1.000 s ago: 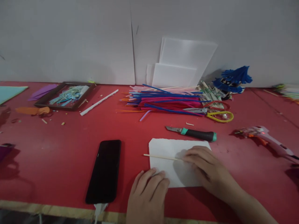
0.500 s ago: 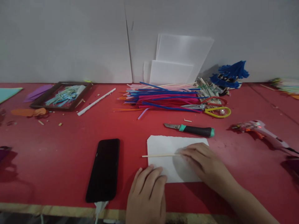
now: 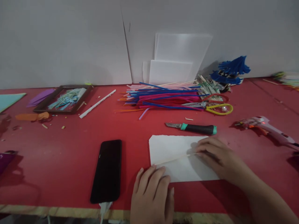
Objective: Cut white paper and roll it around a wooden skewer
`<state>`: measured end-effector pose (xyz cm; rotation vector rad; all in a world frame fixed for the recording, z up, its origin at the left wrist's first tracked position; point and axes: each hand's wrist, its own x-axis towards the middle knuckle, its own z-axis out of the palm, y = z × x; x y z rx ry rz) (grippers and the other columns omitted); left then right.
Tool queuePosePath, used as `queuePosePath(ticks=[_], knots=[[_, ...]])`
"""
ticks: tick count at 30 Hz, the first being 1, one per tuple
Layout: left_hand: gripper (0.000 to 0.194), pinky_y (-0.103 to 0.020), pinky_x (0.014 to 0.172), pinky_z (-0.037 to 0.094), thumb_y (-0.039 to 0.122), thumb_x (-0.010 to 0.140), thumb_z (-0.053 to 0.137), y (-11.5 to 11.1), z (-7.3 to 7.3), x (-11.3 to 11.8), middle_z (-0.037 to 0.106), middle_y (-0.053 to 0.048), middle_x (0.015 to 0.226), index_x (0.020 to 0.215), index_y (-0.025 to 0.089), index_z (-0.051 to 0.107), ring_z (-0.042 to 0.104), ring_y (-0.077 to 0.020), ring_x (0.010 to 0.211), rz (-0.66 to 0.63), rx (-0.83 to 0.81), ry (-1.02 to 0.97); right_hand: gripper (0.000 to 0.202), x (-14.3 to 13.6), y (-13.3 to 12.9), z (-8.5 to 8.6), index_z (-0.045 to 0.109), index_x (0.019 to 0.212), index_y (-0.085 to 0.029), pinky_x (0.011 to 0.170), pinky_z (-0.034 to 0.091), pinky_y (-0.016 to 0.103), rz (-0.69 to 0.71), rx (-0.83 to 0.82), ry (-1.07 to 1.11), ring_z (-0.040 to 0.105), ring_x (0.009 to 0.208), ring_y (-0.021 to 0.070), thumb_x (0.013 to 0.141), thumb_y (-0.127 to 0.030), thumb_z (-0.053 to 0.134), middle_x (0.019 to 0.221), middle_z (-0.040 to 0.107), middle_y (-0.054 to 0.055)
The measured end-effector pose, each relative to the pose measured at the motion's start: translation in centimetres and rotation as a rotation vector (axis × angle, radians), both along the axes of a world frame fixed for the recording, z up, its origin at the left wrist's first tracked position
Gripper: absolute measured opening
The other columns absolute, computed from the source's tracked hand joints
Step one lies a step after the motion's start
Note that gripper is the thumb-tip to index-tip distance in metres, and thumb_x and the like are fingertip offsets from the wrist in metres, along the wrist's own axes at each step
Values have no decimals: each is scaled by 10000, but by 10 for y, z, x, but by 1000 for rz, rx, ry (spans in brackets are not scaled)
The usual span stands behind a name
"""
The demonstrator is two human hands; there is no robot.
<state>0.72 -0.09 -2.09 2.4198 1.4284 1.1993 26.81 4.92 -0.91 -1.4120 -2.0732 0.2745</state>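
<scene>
A white sheet of card lies on the red table in front of me. My right hand pinches one end of a thin cream stick, which slants over the card. The stick's other end reaches close to the fingertips of my left hand; whether they touch it I cannot tell. My left hand lies with its fingers stretched out at the card's lower left corner. Just beyond the card rests a utility knife with a black and teal handle, its blade exposed.
Left of my left hand lies a black phone with a white cable. Pipe cleaners and yellow-and-red-handled scissors lie behind the knife. A glue gun is at right. A brown frame and a white strip are at back left.
My right hand has moved right with the stick, whose left end now tilts down toward my left fingers instead of sticking out past the card. The view has shifted slightly.
</scene>
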Motion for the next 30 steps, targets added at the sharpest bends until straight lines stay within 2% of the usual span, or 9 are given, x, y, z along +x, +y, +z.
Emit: queuePosePath(ticks=[5,9,16,18,25,28,30], knots=[[222,-385,1096,350,141,879,503,-1,3,-1,728,-18,1126,1017,228,653,607,-215,1141,-12,-16,28,209,-1,-3,1,727,1045,-265,739,579,375,24,25,18,657,905,229,944,-359,570,963,690,89],[210,-380,1101,342,147,885,510,-1,4,-1,726,-15,1131,1012,222,659,607,-218,1131,-19,-21,19,221,-8,0,-1,742,964,-264,706,577,365,52,59,-11,668,824,211,967,-327,530,878,704,64],[204,-373,1104,332,153,899,490,0,3,0,726,-8,1122,995,221,657,599,-209,1136,-6,-13,5,196,3,4,-5,655,885,-263,632,536,362,-117,180,-109,649,735,224,961,-265,474,783,683,44],[207,-380,1102,335,154,901,485,0,2,0,725,-12,1124,1002,218,654,597,-216,1140,-5,-9,15,188,3,3,-3,637,878,-263,636,532,363,-122,172,-100,647,740,226,961,-272,469,787,679,45],[195,-390,1087,349,164,907,494,-1,2,1,724,-15,1100,1001,214,657,587,-229,1106,-1,-8,-4,136,-11,-5,14,602,852,-255,643,527,299,154,-32,3,601,763,184,953,-220,519,810,631,39],[191,-361,1004,406,168,899,507,-2,3,0,721,-11,1104,1005,211,659,569,-227,1041,7,-24,-2,117,-14,-7,16,614,876,-254,691,540,306,160,-68,-19,603,830,186,950,-217,531,888,627,54],[184,-342,942,431,176,892,523,-2,3,0,720,-8,1105,1007,209,662,552,-225,998,10,-29,-1,108,-15,-7,15,627,881,-254,695,540,304,155,-36,-19,607,841,185,947,-223,547,902,627,57]])
